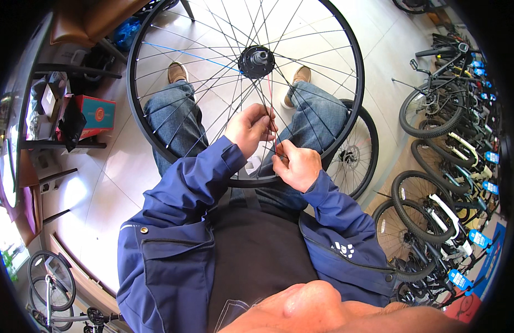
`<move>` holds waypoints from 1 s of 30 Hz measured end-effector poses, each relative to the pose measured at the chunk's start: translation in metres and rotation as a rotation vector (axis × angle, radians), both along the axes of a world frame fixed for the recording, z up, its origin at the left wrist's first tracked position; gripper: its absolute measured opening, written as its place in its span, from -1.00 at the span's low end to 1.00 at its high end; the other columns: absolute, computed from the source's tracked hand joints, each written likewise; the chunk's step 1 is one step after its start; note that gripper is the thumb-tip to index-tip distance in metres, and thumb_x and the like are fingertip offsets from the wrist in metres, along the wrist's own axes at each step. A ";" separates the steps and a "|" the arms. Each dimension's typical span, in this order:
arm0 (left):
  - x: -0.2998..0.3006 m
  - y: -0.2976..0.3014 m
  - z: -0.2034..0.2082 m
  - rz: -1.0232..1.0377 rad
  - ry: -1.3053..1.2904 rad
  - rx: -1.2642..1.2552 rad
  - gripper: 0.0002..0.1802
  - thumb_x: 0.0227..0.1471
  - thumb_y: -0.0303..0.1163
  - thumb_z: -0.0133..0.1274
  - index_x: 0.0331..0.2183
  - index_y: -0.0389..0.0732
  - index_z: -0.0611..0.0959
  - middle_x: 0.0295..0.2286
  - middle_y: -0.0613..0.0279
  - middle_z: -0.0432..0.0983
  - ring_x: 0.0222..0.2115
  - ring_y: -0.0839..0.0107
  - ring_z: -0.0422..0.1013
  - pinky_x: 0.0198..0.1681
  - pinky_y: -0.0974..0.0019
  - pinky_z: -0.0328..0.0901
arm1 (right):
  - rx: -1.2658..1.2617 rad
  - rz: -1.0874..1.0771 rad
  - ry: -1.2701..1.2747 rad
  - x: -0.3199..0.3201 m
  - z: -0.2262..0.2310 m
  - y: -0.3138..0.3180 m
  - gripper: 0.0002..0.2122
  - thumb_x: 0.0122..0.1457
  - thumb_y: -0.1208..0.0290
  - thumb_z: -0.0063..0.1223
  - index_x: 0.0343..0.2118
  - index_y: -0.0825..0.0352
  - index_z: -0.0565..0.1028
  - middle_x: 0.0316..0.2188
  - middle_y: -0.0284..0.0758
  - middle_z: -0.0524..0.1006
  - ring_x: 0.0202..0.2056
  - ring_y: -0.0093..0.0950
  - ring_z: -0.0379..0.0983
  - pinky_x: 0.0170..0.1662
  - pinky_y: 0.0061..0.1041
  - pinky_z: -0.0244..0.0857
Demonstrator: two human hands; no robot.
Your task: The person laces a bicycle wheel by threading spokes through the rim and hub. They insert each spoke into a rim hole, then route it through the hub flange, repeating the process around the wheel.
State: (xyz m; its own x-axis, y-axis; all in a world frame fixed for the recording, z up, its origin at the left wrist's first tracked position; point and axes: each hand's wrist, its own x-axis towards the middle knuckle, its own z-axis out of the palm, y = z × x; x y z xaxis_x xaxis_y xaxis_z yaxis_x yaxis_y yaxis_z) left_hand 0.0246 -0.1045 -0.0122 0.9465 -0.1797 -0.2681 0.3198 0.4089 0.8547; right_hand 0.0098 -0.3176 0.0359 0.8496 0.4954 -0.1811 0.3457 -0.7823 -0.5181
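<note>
A bicycle wheel without a tyre, with a black rim (357, 61), lies across my legs. In its middle sits a black hub (257, 62). Most spokes are black; a blue spoke (193, 57) runs to the left, and a red spoke (270, 91) comes down from the hub toward my hands. My left hand (249, 131) is closed, fingertips pinching spokes beside the red one. Lower and to the right, my right hand (298, 165) is closed, thumb and forefinger pinched at the red spoke's lower part near the rim. The fingers partly hide the spoke ends.
Beside my right leg is another wheel with a tyre and disc rotor (350, 157). Parked bicycles (434, 108) line the right side. At left, a red and teal box (99, 115) sits on a low shelf near a brown seat (93, 22). Another bicycle (49, 297) stands lower left.
</note>
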 end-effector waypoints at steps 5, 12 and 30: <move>0.009 0.002 0.004 -0.012 0.034 0.034 -0.73 0.55 -0.50 -0.07 0.12 -0.30 0.64 -0.17 0.26 0.63 -0.16 0.50 0.59 0.01 0.29 0.60 | 0.203 -0.084 -0.063 -0.001 -0.008 0.003 -0.72 0.25 0.29 0.36 -0.06 0.26 0.56 -0.39 -0.24 0.73 -0.36 -0.20 0.74 -0.27 -0.25 0.56; 0.015 0.006 0.012 -0.078 0.052 0.090 -0.67 0.58 -0.46 -0.10 0.18 -0.30 0.66 -0.19 0.28 0.63 -0.15 0.50 0.60 0.03 0.31 0.60 | 0.306 -0.168 -0.034 0.001 -0.007 0.005 -0.75 0.28 0.42 0.37 -0.03 0.29 0.58 -0.39 -0.23 0.71 -0.37 -0.28 0.73 -0.26 -0.36 0.54; 0.029 -0.002 0.016 -0.077 -0.020 0.393 -0.71 0.26 -0.54 0.10 -0.06 -0.52 0.71 -0.29 0.07 0.76 -0.27 0.38 0.71 -0.10 0.32 0.61 | 0.535 -0.176 -0.186 0.002 -0.006 -0.005 -0.87 0.38 0.55 0.28 -0.09 0.44 0.73 -0.27 -0.22 0.68 -0.29 -0.38 0.66 -0.17 -0.45 0.50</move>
State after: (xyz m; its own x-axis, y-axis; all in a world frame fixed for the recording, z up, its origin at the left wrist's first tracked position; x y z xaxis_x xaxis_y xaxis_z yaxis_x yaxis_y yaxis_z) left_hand 0.0537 -0.1067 0.0036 0.9401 -0.1376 -0.3121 0.3183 0.0251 0.9477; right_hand 0.0123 -0.3231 0.0295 0.9209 0.3252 0.2149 0.3572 -0.4833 -0.7993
